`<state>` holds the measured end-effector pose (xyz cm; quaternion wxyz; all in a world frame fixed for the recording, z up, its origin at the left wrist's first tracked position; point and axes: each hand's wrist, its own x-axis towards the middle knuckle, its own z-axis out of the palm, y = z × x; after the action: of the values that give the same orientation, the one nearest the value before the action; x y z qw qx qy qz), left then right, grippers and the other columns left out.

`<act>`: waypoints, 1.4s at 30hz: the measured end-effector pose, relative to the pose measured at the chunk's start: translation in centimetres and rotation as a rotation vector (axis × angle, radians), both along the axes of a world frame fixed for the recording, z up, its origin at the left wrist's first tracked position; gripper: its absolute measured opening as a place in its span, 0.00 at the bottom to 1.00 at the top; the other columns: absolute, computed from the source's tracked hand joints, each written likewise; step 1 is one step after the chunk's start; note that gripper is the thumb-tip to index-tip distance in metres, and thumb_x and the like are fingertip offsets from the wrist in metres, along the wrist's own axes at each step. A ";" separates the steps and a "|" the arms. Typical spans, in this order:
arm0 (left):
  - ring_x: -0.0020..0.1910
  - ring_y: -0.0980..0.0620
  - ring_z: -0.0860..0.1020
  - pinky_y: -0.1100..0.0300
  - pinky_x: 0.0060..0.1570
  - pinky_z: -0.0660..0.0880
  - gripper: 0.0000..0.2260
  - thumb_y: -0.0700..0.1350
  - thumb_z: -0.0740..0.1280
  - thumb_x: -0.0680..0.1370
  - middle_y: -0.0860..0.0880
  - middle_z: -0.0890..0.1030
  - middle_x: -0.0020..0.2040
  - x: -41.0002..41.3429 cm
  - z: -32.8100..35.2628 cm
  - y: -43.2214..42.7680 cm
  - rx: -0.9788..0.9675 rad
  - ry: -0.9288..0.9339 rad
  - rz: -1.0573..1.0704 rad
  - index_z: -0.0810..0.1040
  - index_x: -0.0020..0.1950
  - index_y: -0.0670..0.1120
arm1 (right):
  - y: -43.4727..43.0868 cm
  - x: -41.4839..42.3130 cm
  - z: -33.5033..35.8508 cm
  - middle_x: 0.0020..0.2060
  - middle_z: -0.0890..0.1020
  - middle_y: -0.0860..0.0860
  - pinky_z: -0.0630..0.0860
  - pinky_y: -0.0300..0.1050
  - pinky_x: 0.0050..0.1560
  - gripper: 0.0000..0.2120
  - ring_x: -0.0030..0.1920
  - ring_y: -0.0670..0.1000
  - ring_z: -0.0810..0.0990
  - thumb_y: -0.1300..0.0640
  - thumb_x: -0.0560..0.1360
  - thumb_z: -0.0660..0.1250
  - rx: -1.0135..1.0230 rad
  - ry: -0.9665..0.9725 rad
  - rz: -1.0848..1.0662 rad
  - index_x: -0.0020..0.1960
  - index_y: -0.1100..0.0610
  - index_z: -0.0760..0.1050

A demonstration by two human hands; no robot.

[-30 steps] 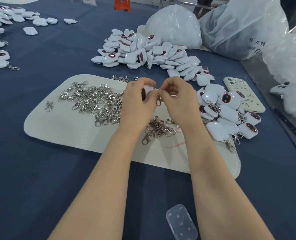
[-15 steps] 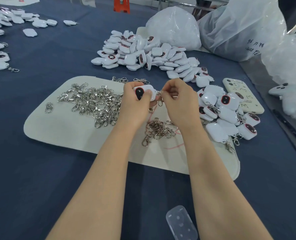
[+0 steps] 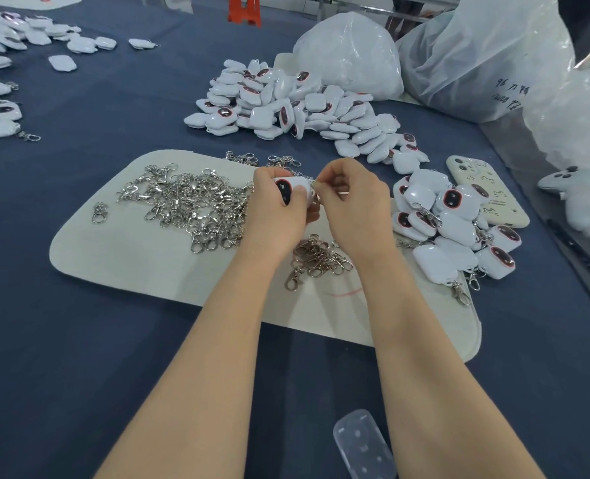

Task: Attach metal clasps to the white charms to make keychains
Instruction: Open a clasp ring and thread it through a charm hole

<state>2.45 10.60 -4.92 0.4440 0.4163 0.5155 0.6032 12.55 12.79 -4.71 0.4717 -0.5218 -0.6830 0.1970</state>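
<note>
Loose metal clasps heaped on cream mat, left of both hands. Left hand: fingers curled around one white charm, glossy, rounded, dark red-rimmed oval facing up, held above the mat. Right hand: thumb and forefinger pinch a small metal piece at the charm's right edge; finer detail unreadable.

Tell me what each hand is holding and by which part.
The left hand grips a white charm around its body, thumb on the front. The right hand pinches a metal clasp, mostly hidden, at the charm's right edge.
</note>
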 end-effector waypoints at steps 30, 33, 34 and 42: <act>0.38 0.52 0.82 0.58 0.41 0.81 0.08 0.36 0.60 0.78 0.45 0.75 0.50 0.1 -0.3 0.4 0.001 0.003 0.073 0.65 0.53 0.48 | -0.4 -0.9 -0.3 0.33 0.76 0.40 0.68 0.23 0.38 0.06 0.36 0.30 0.74 0.65 0.74 0.65 -0.020 0.068 -0.095 0.43 0.54 0.75; 0.39 0.50 0.83 0.56 0.42 0.81 0.09 0.37 0.60 0.78 0.45 0.75 0.50 0.0 -0.3 0.4 0.002 0.037 0.076 0.65 0.52 0.49 | -0.4 -0.9 -0.5 0.33 0.75 0.39 0.68 0.23 0.38 0.06 0.36 0.30 0.74 0.65 0.74 0.65 -0.017 0.033 -0.085 0.44 0.55 0.76; 0.37 0.53 0.83 0.58 0.40 0.81 0.08 0.36 0.59 0.78 0.47 0.76 0.49 0.0 -0.3 0.4 0.004 0.031 0.073 0.65 0.53 0.49 | -0.5 -0.9 -0.5 0.32 0.75 0.39 0.68 0.23 0.39 0.05 0.36 0.30 0.74 0.65 0.74 0.65 -0.012 0.024 -0.082 0.44 0.56 0.76; 0.36 0.51 0.82 0.58 0.42 0.81 0.09 0.36 0.59 0.79 0.47 0.77 0.46 -0.2 -0.1 0.4 -0.039 0.042 0.064 0.65 0.56 0.46 | -0.7 -1.0 -0.5 0.35 0.77 0.44 0.68 0.28 0.41 0.06 0.38 0.43 0.75 0.66 0.74 0.64 0.042 -0.091 -0.054 0.45 0.58 0.78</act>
<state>2.21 10.98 -5.01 0.4215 0.4035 0.5495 0.5980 11.59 12.06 -5.17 0.4560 -0.5384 -0.6934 0.1460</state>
